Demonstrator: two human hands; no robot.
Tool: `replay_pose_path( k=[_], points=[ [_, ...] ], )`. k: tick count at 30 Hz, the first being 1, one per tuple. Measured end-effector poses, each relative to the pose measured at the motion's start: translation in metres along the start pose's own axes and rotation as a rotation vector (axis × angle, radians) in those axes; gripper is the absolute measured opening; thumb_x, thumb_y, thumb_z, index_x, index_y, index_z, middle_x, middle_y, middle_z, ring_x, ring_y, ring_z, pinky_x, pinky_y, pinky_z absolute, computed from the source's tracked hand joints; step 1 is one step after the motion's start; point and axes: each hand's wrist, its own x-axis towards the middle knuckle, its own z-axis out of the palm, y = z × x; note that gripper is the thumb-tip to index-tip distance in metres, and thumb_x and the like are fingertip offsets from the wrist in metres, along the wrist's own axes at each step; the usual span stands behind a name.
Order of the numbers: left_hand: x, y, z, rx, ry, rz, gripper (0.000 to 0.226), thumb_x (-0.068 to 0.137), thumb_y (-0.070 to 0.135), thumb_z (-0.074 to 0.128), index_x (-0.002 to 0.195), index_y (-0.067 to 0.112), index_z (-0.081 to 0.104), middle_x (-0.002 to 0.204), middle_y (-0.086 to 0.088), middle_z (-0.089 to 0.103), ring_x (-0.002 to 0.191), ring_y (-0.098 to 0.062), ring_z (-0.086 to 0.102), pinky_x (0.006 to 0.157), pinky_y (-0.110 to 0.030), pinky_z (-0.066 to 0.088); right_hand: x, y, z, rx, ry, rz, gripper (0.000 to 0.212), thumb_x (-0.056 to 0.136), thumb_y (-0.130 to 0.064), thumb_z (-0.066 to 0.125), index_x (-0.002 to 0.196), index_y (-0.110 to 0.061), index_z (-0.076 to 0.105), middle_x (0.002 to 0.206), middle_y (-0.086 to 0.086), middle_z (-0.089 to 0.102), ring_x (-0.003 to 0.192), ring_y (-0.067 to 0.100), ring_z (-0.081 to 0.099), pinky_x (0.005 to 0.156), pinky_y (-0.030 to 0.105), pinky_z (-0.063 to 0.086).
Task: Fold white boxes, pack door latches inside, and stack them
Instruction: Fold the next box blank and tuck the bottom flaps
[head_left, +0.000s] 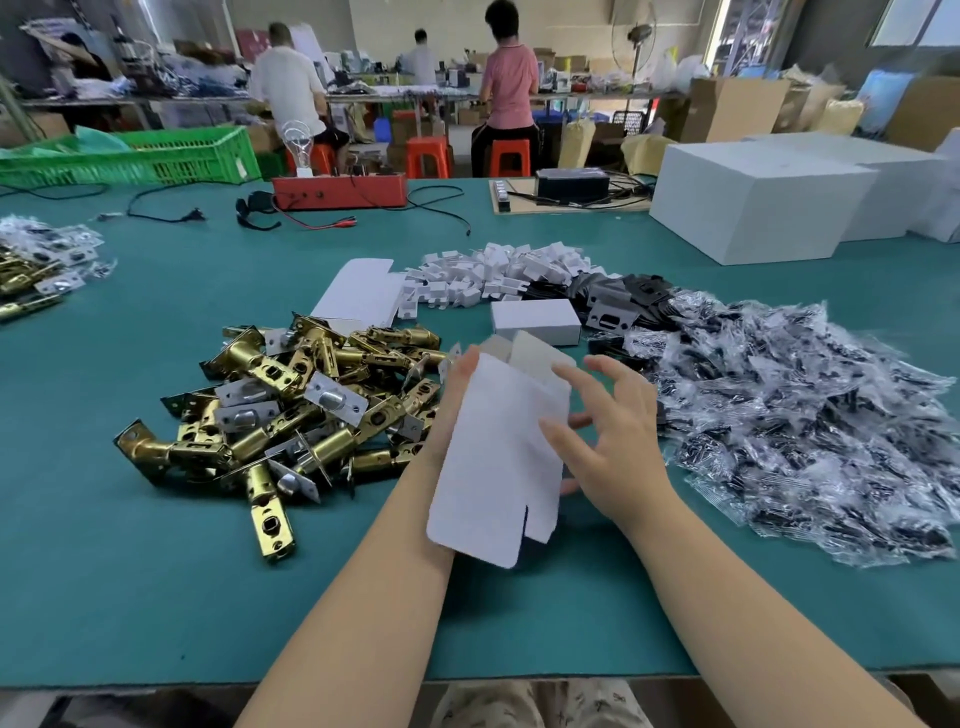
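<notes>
White box blank (501, 447) held in left grip (457, 384); right grip (613, 436) spread at its edge.

Both bare forearms are extended forward from the lower edge of the view, converging toward centre. The left hand (457, 384) is raised with its back outward, largely hidden; only its edge and wrist are seen, so its grip cannot be judged. The right hand (618, 431) is held palm-left, fingers spread and lightly bent, thumb low.
</notes>
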Motion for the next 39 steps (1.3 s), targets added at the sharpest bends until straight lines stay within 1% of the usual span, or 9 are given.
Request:
replay_pose_path(
  k=[4, 10, 16, 19, 23, 26, 29, 33, 39],
  points=[
    [0.001, -0.004, 0.006, 0.101, -0.011, -0.108, 0.054, 0.082, 0.059, 0.052, 0.107, 0.017, 0.075, 0.107, -0.013, 0.072, 0.096, -0.028, 0.07, 0.079, -0.037, 0.057, 0.002, -0.003, -0.001, -0.058, -0.1, -0.01, 0.074, 0.07, -0.068, 0.045, 0.132, -0.028, 0.053, 0.137, -0.002, 0.036, 0.128, 0.003, 0.017, 0.109, 0.026, 0.015],
    [0.0, -0.003, 0.001, 0.046, -0.014, -0.115, 0.052, 0.083, 0.055, 0.048, 0.105, 0.016, 0.077, 0.106, -0.011, 0.072, 0.095, -0.024, 0.07, 0.08, -0.034, 0.057, 0.0, -0.007, 0.001, 0.148, -0.077, 0.052, 0.058, 0.063, -0.066, 0.057, 0.106, -0.026, 0.056, 0.124, -0.022, 0.033, 0.126, 0.004, 0.024, 0.102, 0.044, 0.039],
    [-0.001, -0.006, 0.007, 0.065, -0.022, -0.255, 0.049, 0.074, 0.05, 0.073, 0.101, 0.009, 0.077, 0.097, -0.015, 0.073, 0.083, -0.029, 0.072, 0.073, -0.037, 0.059, 0.006, -0.007, 0.002, 0.251, 0.193, 0.134, 0.037, 0.068, -0.053, 0.062, 0.066, -0.017, 0.052, 0.109, -0.011, 0.043, 0.114, 0.01, 0.037, 0.098, 0.03, 0.033],
    [0.006, -0.009, 0.007, 0.106, 0.129, -0.15, 0.044, 0.069, 0.047, 0.077, 0.092, 0.009, 0.079, 0.092, -0.014, 0.074, 0.076, -0.027, 0.072, 0.067, -0.036, 0.059, 0.011, -0.003, 0.0, 0.327, 0.22, 0.224, 0.022, 0.072, -0.038, 0.07, 0.079, -0.022, 0.057, 0.114, 0.0, 0.047, 0.112, 0.017, 0.047, 0.096, 0.04, 0.043],
    [0.013, -0.003, 0.004, 0.011, 0.315, 0.096, 0.026, 0.087, 0.032, 0.063, 0.098, 0.009, 0.069, 0.089, -0.012, 0.075, 0.075, -0.024, 0.073, 0.059, -0.033, 0.059, 0.018, 0.003, -0.004, 0.538, -0.057, 0.496, 0.029, 0.085, -0.039, 0.067, 0.106, -0.02, 0.057, 0.103, 0.0, 0.065, 0.084, 0.014, 0.064, 0.072, 0.032, 0.051],
    [0.01, -0.001, 0.002, 0.089, 0.393, 0.191, 0.016, 0.095, 0.024, 0.058, 0.099, 0.011, 0.066, 0.087, -0.007, 0.076, 0.075, -0.02, 0.074, 0.057, -0.03, 0.058, 0.018, 0.006, -0.002, 0.392, -0.175, 0.468, 0.045, 0.092, -0.044, 0.055, 0.073, -0.003, 0.054, 0.07, 0.006, 0.056, 0.062, 0.019, 0.049, 0.061, 0.031, 0.036],
    [0.01, -0.004, 0.002, 0.188, 0.381, 0.21, 0.018, 0.092, 0.027, 0.062, 0.099, 0.012, 0.067, 0.094, -0.007, 0.076, 0.082, -0.021, 0.073, 0.063, -0.032, 0.06, 0.019, 0.006, -0.003, 0.175, -0.066, 0.376, 0.053, 0.096, -0.038, 0.051, 0.069, 0.008, 0.048, 0.062, 0.009, 0.045, 0.058, 0.02, 0.04, 0.057, 0.033, 0.03],
    [0.011, -0.009, 0.005, 0.377, 0.251, 0.085, 0.021, 0.09, 0.017, 0.064, 0.107, 0.006, 0.067, 0.106, -0.011, 0.073, 0.097, -0.029, 0.07, 0.083, -0.043, 0.058, 0.022, 0.012, -0.008, 0.148, 0.103, 0.398, 0.047, 0.097, -0.036, 0.05, 0.06, -0.008, 0.042, 0.057, 0.004, 0.044, 0.053, 0.018, 0.037, 0.051, 0.031, 0.029],
    [0.011, -0.011, 0.002, 0.352, 0.245, 0.103, 0.017, 0.087, 0.021, 0.067, 0.097, 0.008, 0.071, 0.101, -0.009, 0.075, 0.088, -0.023, 0.073, 0.069, -0.032, 0.059, 0.021, 0.011, -0.006, 0.153, 0.175, 0.336, 0.048, 0.099, -0.029, 0.048, 0.056, -0.017, 0.03, 0.052, -0.004, 0.034, 0.043, 0.006, 0.034, 0.043, 0.02, 0.026]
  ],
)
